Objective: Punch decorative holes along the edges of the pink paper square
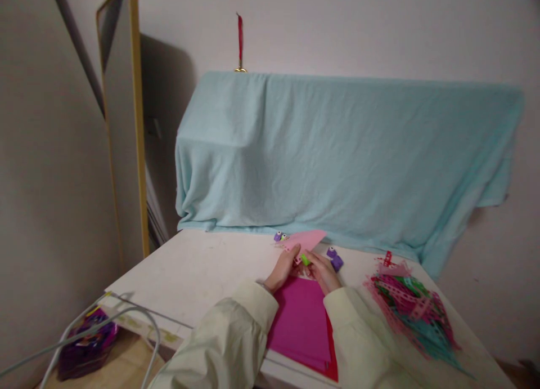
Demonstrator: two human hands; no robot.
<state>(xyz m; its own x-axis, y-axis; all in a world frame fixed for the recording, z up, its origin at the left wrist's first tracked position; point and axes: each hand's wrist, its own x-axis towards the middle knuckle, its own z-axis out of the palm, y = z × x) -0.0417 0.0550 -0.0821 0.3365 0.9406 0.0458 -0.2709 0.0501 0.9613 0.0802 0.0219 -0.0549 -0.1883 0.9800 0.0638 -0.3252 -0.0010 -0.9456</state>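
My left hand [285, 267] and my right hand [323, 271] meet over a white table [198, 271], both on a light pink sheet of paper [307, 240]. Between the fingers sits a small green punch [304, 259], held by my right hand against the paper's near edge. My left hand grips the pink paper beside it. Under my wrists lies a stack of magenta paper [300, 321] with a red sheet below. A purple punch [334, 259] rests just right of my right hand. Two more small punches [280, 237] sit behind the pink paper.
A heap of cut pink, green and teal paper strips [411, 310] covers the table's right side. A teal cloth [337, 152] drapes something bulky behind the table. A gold-framed mirror [122, 119] leans at left. On the floor lie grey cables [126, 316] and a purple bag [86, 344].
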